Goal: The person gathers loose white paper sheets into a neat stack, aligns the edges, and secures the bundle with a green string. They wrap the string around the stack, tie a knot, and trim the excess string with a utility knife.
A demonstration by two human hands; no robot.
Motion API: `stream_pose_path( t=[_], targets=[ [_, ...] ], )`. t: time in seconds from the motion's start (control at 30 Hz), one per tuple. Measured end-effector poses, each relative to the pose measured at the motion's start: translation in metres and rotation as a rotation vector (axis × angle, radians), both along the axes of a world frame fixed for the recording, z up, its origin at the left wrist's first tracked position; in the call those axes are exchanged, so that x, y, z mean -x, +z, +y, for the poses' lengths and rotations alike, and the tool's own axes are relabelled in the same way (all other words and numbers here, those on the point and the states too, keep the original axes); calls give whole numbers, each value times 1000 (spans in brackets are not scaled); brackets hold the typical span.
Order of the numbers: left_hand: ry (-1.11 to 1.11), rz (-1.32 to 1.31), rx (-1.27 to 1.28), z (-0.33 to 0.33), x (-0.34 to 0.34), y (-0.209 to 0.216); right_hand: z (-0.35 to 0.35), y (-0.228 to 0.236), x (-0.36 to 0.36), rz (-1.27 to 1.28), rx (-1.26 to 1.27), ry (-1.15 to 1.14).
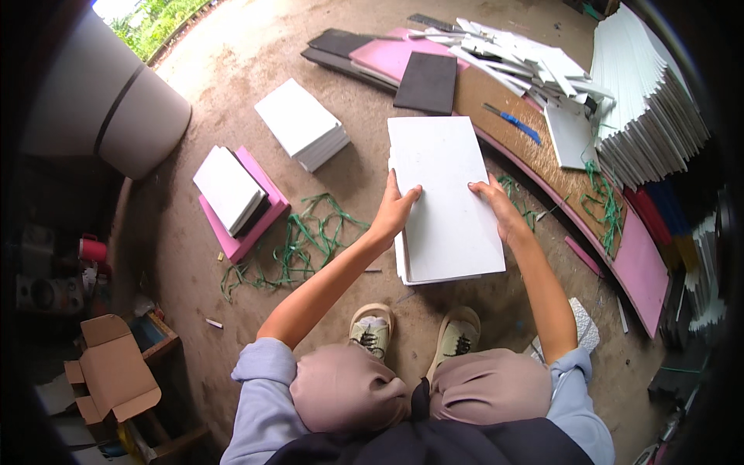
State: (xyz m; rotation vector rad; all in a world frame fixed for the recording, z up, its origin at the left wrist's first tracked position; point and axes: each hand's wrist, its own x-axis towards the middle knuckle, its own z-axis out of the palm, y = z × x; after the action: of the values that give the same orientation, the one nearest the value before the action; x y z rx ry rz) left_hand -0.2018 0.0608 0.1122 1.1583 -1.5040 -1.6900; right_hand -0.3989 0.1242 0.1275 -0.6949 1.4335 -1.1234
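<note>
Between my two hands is a stack of white rectangular sheets (449,225), held by its long sides in front of my shoes. My left hand (397,203) grips the left edge, its thumb on the top sheet and its fingers down the side. On the opposite edge my right hand (497,205) grips in the same way, thumb on top. The undersides of the sheets and most of my fingertips are hidden. To the left lie another white stack (298,116) and a smaller white pile (227,186) resting on pink sheets (267,194).
Tangled green twine (310,236) lies left of the held stack. On the right a long pink-edged board (558,182) carries a blue cutter knife (515,125), white offcuts (511,58) and a black sheet (426,81). A tall white stack (643,101) stands behind; a cardboard box (116,368) sits lower left.
</note>
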Motion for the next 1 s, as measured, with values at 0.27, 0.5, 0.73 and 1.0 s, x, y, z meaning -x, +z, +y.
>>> stream_pose_path(
  t=[0.27, 0.5, 0.73, 1.0],
  targets=[
    [122, -1, -82, 31, 8, -50, 7, -43, 1, 101, -69, 54],
    [93, -121, 44, 14, 0, -61, -12, -45, 6, 544, -13, 109],
    [613, 25, 165, -69, -121, -47, -141, 34, -49, 1052, 346, 455],
    [625, -342, 335, -179, -186, -106, -301, -59, -164, 984, 153, 537]
  ],
)
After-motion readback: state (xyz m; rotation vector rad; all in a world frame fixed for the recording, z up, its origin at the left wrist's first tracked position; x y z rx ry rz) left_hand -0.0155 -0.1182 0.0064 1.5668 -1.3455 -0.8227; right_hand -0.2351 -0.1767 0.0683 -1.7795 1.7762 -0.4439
